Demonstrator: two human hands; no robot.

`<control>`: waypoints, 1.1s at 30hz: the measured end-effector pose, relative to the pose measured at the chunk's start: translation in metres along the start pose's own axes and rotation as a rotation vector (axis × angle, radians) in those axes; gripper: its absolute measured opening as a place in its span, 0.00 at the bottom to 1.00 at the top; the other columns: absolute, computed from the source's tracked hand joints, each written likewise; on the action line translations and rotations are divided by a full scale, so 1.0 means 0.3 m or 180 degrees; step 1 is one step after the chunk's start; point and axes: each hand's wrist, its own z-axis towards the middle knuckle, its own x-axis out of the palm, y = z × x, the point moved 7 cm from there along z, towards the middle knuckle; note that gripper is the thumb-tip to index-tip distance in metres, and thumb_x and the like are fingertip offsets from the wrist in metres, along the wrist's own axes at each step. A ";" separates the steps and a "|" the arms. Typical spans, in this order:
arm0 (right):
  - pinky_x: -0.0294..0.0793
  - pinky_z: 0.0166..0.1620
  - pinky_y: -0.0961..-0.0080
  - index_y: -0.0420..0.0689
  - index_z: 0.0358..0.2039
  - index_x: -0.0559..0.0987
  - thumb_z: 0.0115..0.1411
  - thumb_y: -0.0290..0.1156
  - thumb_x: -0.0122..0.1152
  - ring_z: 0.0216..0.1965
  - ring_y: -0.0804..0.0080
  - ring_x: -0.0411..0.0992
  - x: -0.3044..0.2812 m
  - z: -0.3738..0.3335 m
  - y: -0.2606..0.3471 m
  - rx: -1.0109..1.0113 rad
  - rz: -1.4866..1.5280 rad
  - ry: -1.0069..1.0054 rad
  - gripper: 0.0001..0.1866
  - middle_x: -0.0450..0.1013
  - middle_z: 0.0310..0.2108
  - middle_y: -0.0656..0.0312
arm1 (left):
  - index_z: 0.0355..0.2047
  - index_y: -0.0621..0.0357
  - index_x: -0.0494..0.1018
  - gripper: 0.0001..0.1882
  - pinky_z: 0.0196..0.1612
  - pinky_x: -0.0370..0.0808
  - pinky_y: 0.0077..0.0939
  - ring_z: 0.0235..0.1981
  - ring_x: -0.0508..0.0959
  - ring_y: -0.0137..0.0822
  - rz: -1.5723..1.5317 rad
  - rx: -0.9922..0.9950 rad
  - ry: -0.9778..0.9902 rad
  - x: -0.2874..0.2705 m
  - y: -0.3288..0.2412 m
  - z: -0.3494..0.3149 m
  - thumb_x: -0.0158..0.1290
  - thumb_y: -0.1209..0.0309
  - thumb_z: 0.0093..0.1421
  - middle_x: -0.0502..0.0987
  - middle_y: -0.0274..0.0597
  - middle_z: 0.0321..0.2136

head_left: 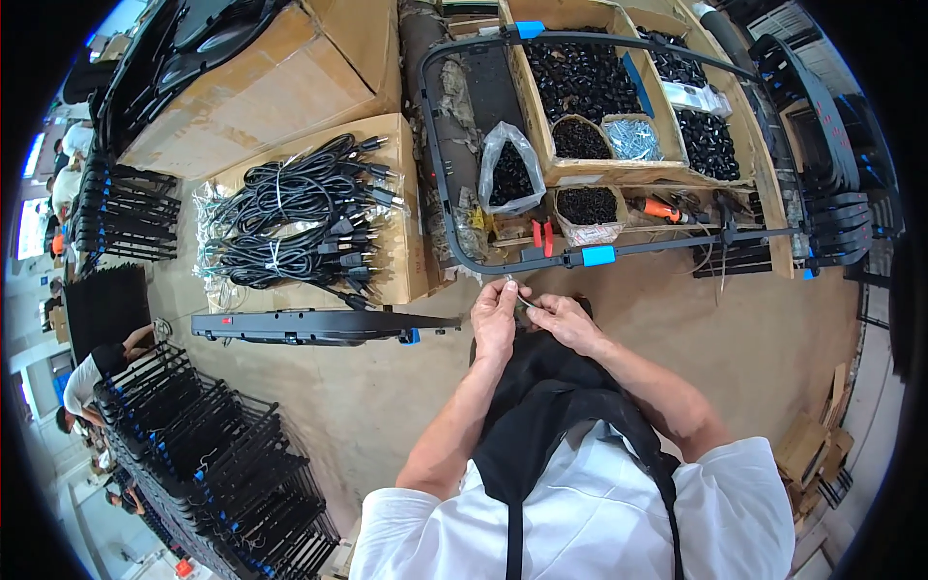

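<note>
Close in front of my body, my left hand (496, 317) and my right hand (568, 324) pinch a thin, wire-like piece (525, 303) between their fingertips. It is short and mostly hidden by the fingers, so I cannot make out its exact kind. Just beyond my hands runs the near bar of a long black frame (541, 262), which lies across the bench with rounded corners. Blue tape (598, 255) is wrapped on that bar, and a red-handled tool (543, 237) lies beside it.
A wooden divided box (580, 172) holds black parts and screws. A bag of black parts (507, 169) stands beside it. Bundled black power cords (280, 203) lie on cardboard at left. An orange tool (662, 210) sits at right. Stacked black frames (213, 454) and other people are farther left.
</note>
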 end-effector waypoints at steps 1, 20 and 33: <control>0.74 0.42 0.77 0.35 0.40 0.81 0.74 0.40 0.56 0.34 0.77 0.74 0.004 0.000 0.000 0.0031 0.0067 0.0029 0.18 0.78 0.33 0.63 | 0.44 0.63 0.78 0.08 0.43 0.76 0.21 0.35 0.78 0.24 0.0065 0.0113 -0.0042 0.001 -0.005 0.008 0.54 0.69 0.74 0.84 0.38 0.35; 0.73 0.36 0.74 0.39 0.43 0.84 0.75 0.40 0.53 0.30 0.77 0.72 -0.010 -0.015 0.092 0.0041 -0.0170 -0.0179 0.18 0.75 0.25 0.65 | 0.47 0.65 0.81 0.15 0.39 0.80 0.26 0.34 0.79 0.26 0.0410 -0.0268 0.0059 0.030 -0.025 -0.009 0.52 0.65 0.76 0.83 0.38 0.35; 0.72 0.37 0.73 0.41 0.31 0.81 0.74 0.41 0.55 0.29 0.77 0.72 0.046 0.006 0.042 0.0096 0.0137 0.0127 0.19 0.76 0.25 0.66 | 0.40 0.63 0.82 0.13 0.35 0.76 0.22 0.32 0.77 0.27 0.0646 -0.0520 0.0058 0.015 -0.070 0.017 0.55 0.65 0.73 0.80 0.36 0.29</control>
